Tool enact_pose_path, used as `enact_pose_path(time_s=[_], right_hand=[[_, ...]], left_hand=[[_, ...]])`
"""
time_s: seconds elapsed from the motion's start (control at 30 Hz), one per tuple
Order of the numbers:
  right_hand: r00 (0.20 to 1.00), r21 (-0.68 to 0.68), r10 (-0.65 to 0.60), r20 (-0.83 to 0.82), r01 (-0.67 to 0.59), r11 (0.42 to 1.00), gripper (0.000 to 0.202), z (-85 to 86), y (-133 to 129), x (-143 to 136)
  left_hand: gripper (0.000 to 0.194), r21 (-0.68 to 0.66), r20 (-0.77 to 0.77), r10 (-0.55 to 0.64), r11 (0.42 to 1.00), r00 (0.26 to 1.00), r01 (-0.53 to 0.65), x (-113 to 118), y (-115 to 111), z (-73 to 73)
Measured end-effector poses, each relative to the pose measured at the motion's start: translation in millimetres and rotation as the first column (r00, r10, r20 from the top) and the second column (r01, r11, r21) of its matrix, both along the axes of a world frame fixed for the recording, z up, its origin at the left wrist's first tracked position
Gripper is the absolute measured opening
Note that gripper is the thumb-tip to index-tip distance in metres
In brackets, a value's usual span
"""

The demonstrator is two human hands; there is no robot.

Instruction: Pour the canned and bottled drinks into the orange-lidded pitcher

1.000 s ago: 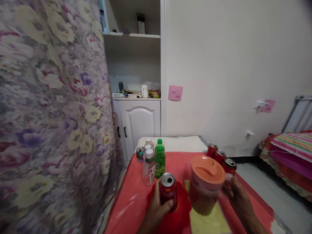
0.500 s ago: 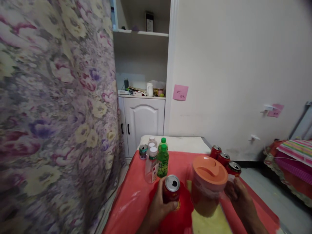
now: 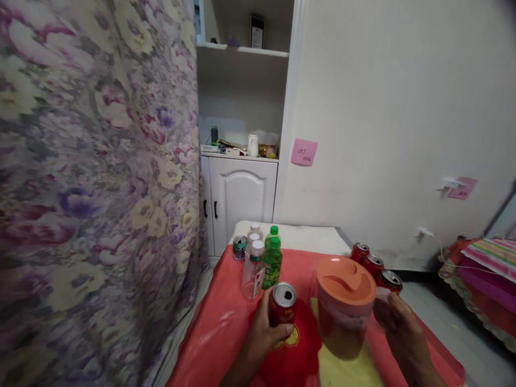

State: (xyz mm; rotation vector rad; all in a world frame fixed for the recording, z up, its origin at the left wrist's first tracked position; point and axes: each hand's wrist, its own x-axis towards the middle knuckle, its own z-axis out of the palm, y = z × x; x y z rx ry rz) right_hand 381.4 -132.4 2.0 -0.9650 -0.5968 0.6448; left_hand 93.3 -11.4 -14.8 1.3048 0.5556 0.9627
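My left hand (image 3: 269,328) is wrapped round a dark red can (image 3: 284,306), held upright over a red scalloped plate (image 3: 304,357). The can's top is opened. My right hand (image 3: 399,322) grips the handle at the right side of a clear pitcher (image 3: 345,306) with an orange lid and brownish contents. The pitcher is above or on a yellow cloth (image 3: 346,371); whether it touches is unclear. Several clear and green bottles, among them a green bottle (image 3: 273,264), stand left of the pitcher beside a teal can (image 3: 239,248).
Red cans, one of them a red can (image 3: 373,264), line the right edge of the red-covered table (image 3: 209,328). A floral curtain (image 3: 100,188) hangs at left. Behind stand a white cabinet (image 3: 244,193) and a wall (image 3: 382,118). A bed (image 3: 487,274) is at far right.
The view has shifted slightly, moving the background a little to the right. The can in my left hand sits slightly higher in view. Both hands keep their holds.
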Motion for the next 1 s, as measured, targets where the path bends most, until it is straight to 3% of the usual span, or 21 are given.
enact_pose_path(time_s=[0.33,0.53,0.67,1.0], right_hand=[[0.991,-0.184,-0.071,0.117,0.092,0.979,0.046,48.9,-28,0],[0.956,-0.259,0.072,0.285,0.005,0.966,0.043,70.3,-37,-14],[0.913,-0.29,0.089,0.397,0.033,0.956,0.051,78.4,-38,-24],[0.884,-0.355,0.166,0.436,-0.001,0.935,0.056,88.1,-35,-43]], left_hand=[[0.082,-0.028,0.009,-0.016,0.999,1.0,0.016,1,-6,8.7],[0.081,-0.016,0.034,-0.03,0.999,0.999,0.031,0,-9,3.2],[0.081,0.001,0.057,-0.045,0.999,0.997,0.045,-1,-11,1.0],[0.072,0.029,0.041,-0.059,0.998,0.997,0.057,-6,-17,5.6]])
